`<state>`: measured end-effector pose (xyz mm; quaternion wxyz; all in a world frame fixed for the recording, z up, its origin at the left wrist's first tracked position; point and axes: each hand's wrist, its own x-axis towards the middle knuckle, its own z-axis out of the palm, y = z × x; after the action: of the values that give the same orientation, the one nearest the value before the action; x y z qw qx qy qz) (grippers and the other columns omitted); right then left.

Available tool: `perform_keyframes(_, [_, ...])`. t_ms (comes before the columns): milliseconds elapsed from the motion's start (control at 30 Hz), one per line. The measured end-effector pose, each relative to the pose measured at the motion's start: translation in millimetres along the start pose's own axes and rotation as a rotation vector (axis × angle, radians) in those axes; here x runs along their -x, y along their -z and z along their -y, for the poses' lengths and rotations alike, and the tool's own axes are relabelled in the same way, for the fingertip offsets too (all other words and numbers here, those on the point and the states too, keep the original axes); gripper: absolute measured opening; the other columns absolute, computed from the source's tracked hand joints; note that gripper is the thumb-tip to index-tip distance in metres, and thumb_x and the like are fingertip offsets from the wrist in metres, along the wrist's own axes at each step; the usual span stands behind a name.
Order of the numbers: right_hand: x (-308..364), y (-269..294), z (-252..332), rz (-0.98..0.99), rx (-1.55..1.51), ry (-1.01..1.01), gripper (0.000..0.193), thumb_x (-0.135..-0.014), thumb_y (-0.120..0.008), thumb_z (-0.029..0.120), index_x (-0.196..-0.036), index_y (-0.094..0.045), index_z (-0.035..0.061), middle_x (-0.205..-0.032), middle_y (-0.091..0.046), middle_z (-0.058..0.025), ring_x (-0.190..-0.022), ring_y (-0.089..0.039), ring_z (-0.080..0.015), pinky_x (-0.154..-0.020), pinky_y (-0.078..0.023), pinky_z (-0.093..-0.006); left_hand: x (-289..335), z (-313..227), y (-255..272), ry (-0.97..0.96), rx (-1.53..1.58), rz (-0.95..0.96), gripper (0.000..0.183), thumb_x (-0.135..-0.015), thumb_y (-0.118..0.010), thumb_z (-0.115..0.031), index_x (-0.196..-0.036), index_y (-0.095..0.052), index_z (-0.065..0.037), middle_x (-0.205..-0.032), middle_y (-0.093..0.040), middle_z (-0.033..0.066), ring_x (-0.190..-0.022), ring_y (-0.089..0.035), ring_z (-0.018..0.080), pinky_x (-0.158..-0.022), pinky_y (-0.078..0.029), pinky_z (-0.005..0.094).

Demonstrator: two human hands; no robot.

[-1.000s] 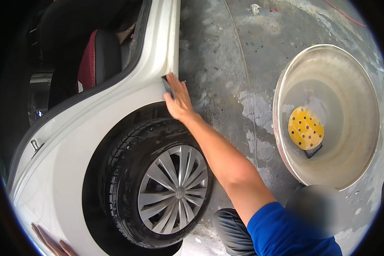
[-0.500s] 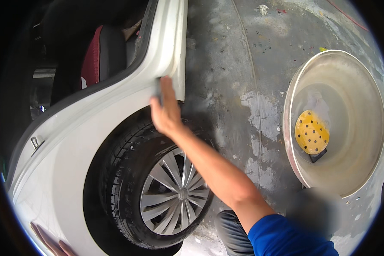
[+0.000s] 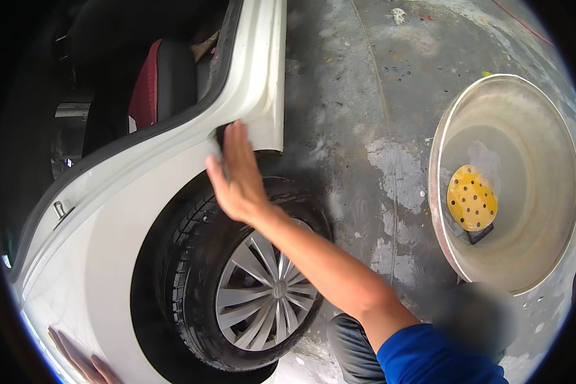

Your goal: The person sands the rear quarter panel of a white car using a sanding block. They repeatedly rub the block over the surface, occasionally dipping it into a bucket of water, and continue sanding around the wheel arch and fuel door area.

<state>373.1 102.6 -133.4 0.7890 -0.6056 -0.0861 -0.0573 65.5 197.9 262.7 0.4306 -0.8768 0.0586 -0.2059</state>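
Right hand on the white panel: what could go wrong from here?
1. The right hand holds a dark block at the white panel close to the wheel arch edge; it might slip off toward the tyre.
2. The floor looks wet in patches near the bucket, so footing could be poor.

Nothing legible. Raised lettering (image 3: 200, 307) stood on the tyre (image 3: 205, 272) sidewall, too faint to read; wheel cover (image 3: 243, 296) bore a small hub emblem (image 3: 280, 290), indistinct.

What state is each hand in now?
Left hand: open, flat on the white panel.
Right hand: holding a dark pad, mostly hidden.
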Motion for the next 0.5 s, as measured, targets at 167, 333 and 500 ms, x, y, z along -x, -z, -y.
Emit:
perform_keyframes(167, [-23,30,-47,-0.119,-0.093,-0.163,0.084,-0.111,-0.032,0.055,-0.164,-0.02,-0.0088,-0.174,-0.011,-0.0268,-0.163,-0.009,-0.0362,-0.133,-0.012,-0.0432,-3,-1,3,-0.029,0.005,0.01,0.065,-0.112,-0.04,-0.04,-0.159,-0.038,0.005,-0.167,-0.033,0.0267,-0.155,-0.033,0.0444,-0.125,-0.028,0.0613])
perform_keyframes(333, [-29,29,-46,-0.042,0.086,-0.221,0.084,-0.112,-0.027,0.055,-0.161,-0.022,-0.0132,-0.172,-0.016,-0.0307,-0.162,-0.014,-0.0393,-0.132,-0.015,-0.0455,-2,-2,0,-0.022,0.067,-0.012,0.064,-0.111,-0.043,-0.037,-0.159,-0.038,0.006,-0.167,-0.033,0.027,-0.155,-0.032,0.0444,-0.125,-0.028,0.0611])
perform_keyframes(500, [-32,32,-60,-0.103,0.054,-0.123,0.083,-0.111,-0.031,0.054,-0.16,-0.025,-0.013,-0.17,-0.02,-0.0307,-0.161,-0.016,-0.0386,-0.132,-0.015,-0.0447,-3,-4,2,-0.023,0.028,0.024,0.065,-0.112,-0.041,-0.039,-0.16,-0.037,0.005,-0.168,-0.031,0.0272,-0.155,-0.032,0.0442,-0.125,-0.029,0.0614])
